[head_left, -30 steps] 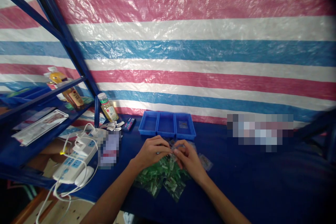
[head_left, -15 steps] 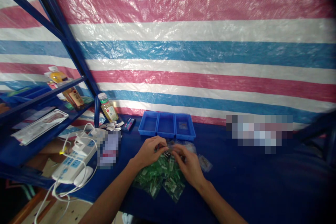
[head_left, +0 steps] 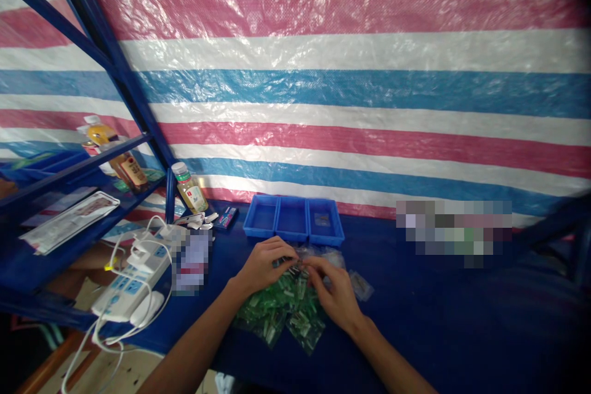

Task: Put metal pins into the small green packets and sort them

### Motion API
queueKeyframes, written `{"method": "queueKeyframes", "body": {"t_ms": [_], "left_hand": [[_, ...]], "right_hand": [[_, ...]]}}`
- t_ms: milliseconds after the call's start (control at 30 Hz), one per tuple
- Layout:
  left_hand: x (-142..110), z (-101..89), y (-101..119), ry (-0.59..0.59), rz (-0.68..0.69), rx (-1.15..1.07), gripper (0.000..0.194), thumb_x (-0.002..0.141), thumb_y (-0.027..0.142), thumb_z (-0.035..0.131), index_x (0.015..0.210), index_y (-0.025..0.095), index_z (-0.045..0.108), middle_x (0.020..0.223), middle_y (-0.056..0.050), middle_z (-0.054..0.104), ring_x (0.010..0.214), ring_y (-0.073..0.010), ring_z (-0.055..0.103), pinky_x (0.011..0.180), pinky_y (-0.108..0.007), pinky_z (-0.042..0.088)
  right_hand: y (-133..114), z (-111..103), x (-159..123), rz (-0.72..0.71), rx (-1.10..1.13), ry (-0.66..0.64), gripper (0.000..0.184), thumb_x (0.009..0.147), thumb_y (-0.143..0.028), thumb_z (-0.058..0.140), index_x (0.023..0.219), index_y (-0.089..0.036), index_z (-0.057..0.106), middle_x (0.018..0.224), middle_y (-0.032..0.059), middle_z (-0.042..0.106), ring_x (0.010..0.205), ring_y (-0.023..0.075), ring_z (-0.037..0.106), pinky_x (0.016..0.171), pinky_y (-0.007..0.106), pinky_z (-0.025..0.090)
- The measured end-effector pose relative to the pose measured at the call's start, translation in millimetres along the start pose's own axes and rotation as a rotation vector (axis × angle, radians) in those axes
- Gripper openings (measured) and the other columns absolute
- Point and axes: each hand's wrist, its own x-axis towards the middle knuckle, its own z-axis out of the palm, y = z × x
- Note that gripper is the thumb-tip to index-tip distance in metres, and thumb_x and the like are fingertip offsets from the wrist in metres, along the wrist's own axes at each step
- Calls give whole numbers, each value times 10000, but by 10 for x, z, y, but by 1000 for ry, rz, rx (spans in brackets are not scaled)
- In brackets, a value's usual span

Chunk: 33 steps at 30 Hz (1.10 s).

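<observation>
The left hand (head_left: 266,260) and the right hand (head_left: 333,297) are meeting just above a heap of small clear plastic bags with green parts inside (head_left: 281,311). Both grips are closed in a tight pinch on a small clear plastic packet (head_left: 300,266), though the fingers hide most of it and its long axis cannot be made out. The packet is sitting between the hands, to the right of the left grip and up and to the left of the right grip, so neither hand is clearly nearer. A loose clear bag (head_left: 361,285) is lying on the dark blue surface (head_left: 438,326) just beyond the right hand. A three-compartment blue plastic tray (head_left: 293,239) is standing straight ahead of the hands, with a small bag (head_left: 322,219) lying in its right compartment. Further left, a white power strip (head_left: 124,289) is trailing cables, and a bottle (head_left: 188,189) is standing beside a blue metal shelf (head_left: 92,166). A striped tarpaulin (head_left: 351,95) is hanging behind everything.
</observation>
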Motion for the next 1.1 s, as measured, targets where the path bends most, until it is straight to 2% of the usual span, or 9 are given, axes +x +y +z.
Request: {"method": "queueKeyframes", "body": {"t_ms": [133,267,467,667,733,833,900,967,1100], "left_hand": [[8,-41,8,7,6,11,100,953,242,679,989,179,748,952,-79,745,919,-190,637,847,-335,512],[12,-52,21,-27,12,20,136,980,243,637,962,176,755,928,-80,739,899,-189,626,817,-331,501],[7,-29,38,-98,-19,30,222,1024,263,553,955,161,738,909,-89,736,878,-192,631,806,-328,496],[-6,-69,33,-95,-85,66,231,1030,295,538,985,164,723,918,-84,727,867,-183,651,787,-294,505],[-14,-102,14,-71,-138,86,230,1038,296,521,1065,175,716,946,-74,727,860,-172,656,794,-283,508],[-27,-141,-20,-42,-211,101,246,1042,302,508,1149,189,698,1004,-68,734,841,-159,666,804,-272,517],[-33,-152,-41,-34,-233,104,265,1044,315,501,1180,191,691,1022,-68,740,834,-156,672,801,-268,524],[-39,-150,-59,-33,-236,110,279,1045,325,495,1201,192,686,1026,-68,743,843,-159,677,804,-268,529],[-48,-137,-89,-40,-225,117,275,1043,317,499,1212,196,680,1062,-69,744,872,-166,686,809,-269,533]], "right_hand": [[27,-25,-11,-31,-5,-33,339,991,-183,449,1276,-227,626,760,-1,700,621,175,630,630,287,483],[45,-12,9,-39,-75,27,205,1011,-253,522,1135,-225,682,862,30,705,645,166,607,625,285,468],[-22,-65,69,-110,-132,64,208,1031,-297,517,976,-208,698,949,77,663,754,183,621,688,297,491],[41,-93,75,103,59,100,204,1011,-397,556,976,-205,616,702,-5,621,586,157,566,579,263,460],[72,-129,91,148,130,120,239,994,-426,585,924,-202,626,681,-8,623,567,152,567,576,263,460],[117,-211,127,214,232,228,268,963,-452,631,988,-188,668,681,8,674,576,170,620,587,277,486],[144,-265,149,242,257,317,327,953,-469,638,1089,-176,685,767,48,737,607,186,650,568,282,492],[165,-304,166,248,260,344,430,959,-484,619,1253,-174,660,955,103,776,656,197,672,533,278,486],[198,-317,194,230,312,228,724,938,-477,644,1566,-234,382,1431,177,600,964,269,721,536,267,523]]}}
